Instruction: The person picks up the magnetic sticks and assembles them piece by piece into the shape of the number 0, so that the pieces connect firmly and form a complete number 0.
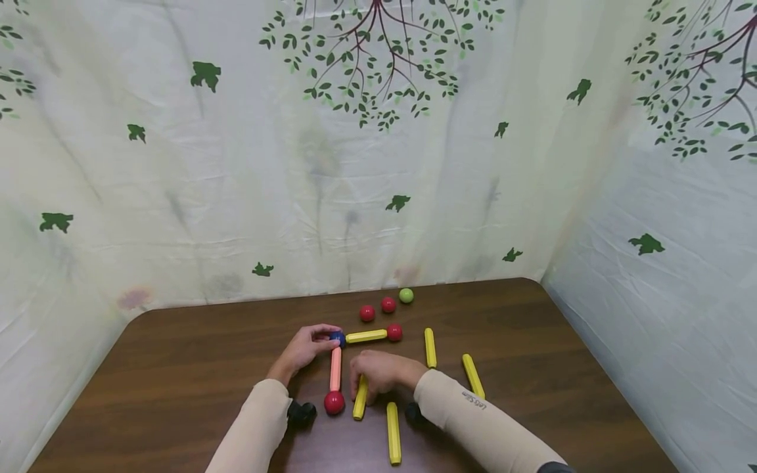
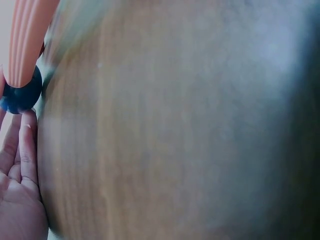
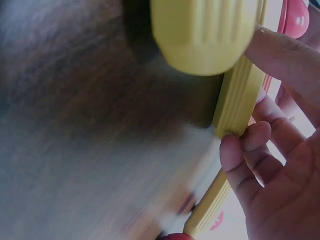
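My left hand [image 1: 303, 348] pinches a dark blue ball [image 1: 339, 336] between thumb and fingers. From that ball a yellow rod [image 1: 366, 336] runs right to a red ball [image 1: 394, 332]. A pink rod [image 1: 336, 369] leads from it toward me, ending at another red ball [image 1: 334, 403]. The left wrist view shows the pink rod [image 2: 30, 40] meeting the blue ball [image 2: 24, 96], with fingertips at it. Just right of the pink rod, my right hand [image 1: 381, 372] grips a loose yellow rod [image 1: 359, 402]. Its fingers curl at that rod [image 3: 240, 97] in the right wrist view.
Two red balls [image 1: 367, 313] and a green ball [image 1: 406, 295] sit near the table's far edge. Loose yellow rods lie at the right [image 1: 430, 348], farther right [image 1: 473, 376] and in front [image 1: 393, 433]. A printed curtain hangs behind the brown table [image 1: 195, 368].
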Available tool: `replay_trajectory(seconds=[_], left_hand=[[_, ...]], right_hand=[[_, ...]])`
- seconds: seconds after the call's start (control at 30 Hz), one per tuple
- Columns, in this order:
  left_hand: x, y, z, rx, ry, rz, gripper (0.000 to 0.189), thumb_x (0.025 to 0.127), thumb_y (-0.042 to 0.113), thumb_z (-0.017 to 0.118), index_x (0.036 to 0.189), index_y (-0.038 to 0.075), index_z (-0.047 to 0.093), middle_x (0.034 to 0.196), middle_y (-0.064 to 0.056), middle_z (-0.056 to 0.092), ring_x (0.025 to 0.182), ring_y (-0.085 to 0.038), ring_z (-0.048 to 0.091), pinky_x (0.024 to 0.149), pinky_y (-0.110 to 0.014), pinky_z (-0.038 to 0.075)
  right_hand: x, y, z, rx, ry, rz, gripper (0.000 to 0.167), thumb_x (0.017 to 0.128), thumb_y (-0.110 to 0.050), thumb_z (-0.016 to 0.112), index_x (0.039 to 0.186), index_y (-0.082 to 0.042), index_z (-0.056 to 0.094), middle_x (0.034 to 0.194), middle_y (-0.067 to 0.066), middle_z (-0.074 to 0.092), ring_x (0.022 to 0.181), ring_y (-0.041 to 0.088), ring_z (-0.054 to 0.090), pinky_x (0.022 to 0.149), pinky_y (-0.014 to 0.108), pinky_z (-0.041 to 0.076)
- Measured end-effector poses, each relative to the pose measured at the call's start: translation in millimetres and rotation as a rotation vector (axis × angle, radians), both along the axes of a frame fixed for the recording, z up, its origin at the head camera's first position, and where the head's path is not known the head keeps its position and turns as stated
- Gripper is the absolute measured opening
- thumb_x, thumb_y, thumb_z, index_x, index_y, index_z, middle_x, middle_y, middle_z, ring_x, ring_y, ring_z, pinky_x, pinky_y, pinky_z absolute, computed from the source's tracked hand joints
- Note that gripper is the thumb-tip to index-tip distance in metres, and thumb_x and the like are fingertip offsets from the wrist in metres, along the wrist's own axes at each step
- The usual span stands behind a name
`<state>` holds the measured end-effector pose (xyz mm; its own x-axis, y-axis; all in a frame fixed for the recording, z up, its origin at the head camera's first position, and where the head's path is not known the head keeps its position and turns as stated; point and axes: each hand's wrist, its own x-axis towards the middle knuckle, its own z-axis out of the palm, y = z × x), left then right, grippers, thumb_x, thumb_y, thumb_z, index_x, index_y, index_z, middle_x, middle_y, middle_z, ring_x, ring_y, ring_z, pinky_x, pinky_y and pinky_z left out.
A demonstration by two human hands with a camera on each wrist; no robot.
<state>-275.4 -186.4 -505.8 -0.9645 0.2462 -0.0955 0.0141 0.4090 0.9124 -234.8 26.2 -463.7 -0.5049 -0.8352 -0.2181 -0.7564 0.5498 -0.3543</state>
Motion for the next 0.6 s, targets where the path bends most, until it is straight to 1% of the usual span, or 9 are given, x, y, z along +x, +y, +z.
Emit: replay_trajectory(seconds=[0.13,0.23,0.4,0.53,0.6], left_hand=[[-0.8,-1.1,-1.6,0.005,0.002,-0.005,0.033,0.088,0.017,0.072,0.117,0.002,0.067,0.108,-0.01,0.065,0.092,-0.019,0.058,0.082,-0.031,0.048],[-0.7,-1.8,-1.9,-0.002,0.005,-0.005,0.032,0.088,0.016,0.071,0.117,0.002,0.067,0.109,-0.01,0.066,0.093,-0.019,0.058,0.083,-0.032,0.048],[-1.2,-0.9,-0.3,-0.007,0.005,-0.005,0.032,0.088,0.016,0.071,0.117,0.003,0.067,0.11,-0.01,0.066,0.094,-0.019,0.058,0.087,-0.036,0.048],[0.0,0.0,1.0,-0.002,-0.018,0.002,0.031,0.088,0.016,0.071,0.116,0.004,0.068,0.11,-0.009,0.066,0.094,-0.019,0.058,0.086,-0.035,0.047],[0.7,-0.2,1.3,-0.003,-0.016,0.001,0.031,0.088,0.016,0.071,0.116,0.004,0.068,0.11,-0.01,0.066,0.094,-0.019,0.058,0.086,-0.035,0.047]], right_hand=[[2.2,0,2.8,0.008,0.009,0.005,0.022,0.07,-0.01,0.086,0.086,-0.022,0.076,0.085,-0.017,0.059,0.077,-0.001,0.05,0.072,0.012,0.039],[4.9,0,5.5,0.002,0.004,0.011,0.021,0.071,-0.011,0.086,0.086,-0.021,0.076,0.083,-0.017,0.059,0.075,-0.002,0.05,0.071,0.012,0.039],[10.5,1,9.3,-0.051,-0.037,0.005,0.018,0.073,-0.012,0.085,0.087,-0.018,0.075,0.078,-0.016,0.061,0.07,-0.002,0.05,0.066,0.01,0.04],[14.8,2,10.3,-0.098,-0.089,-0.025,0.015,0.075,-0.014,0.084,0.086,-0.017,0.073,0.073,-0.018,0.06,0.066,-0.003,0.051,0.062,0.011,0.042],[16.8,3,10.9,-0.124,-0.118,-0.048,0.014,0.076,-0.015,0.083,0.086,-0.016,0.073,0.072,-0.017,0.059,0.064,-0.003,0.052,0.06,0.012,0.043]])
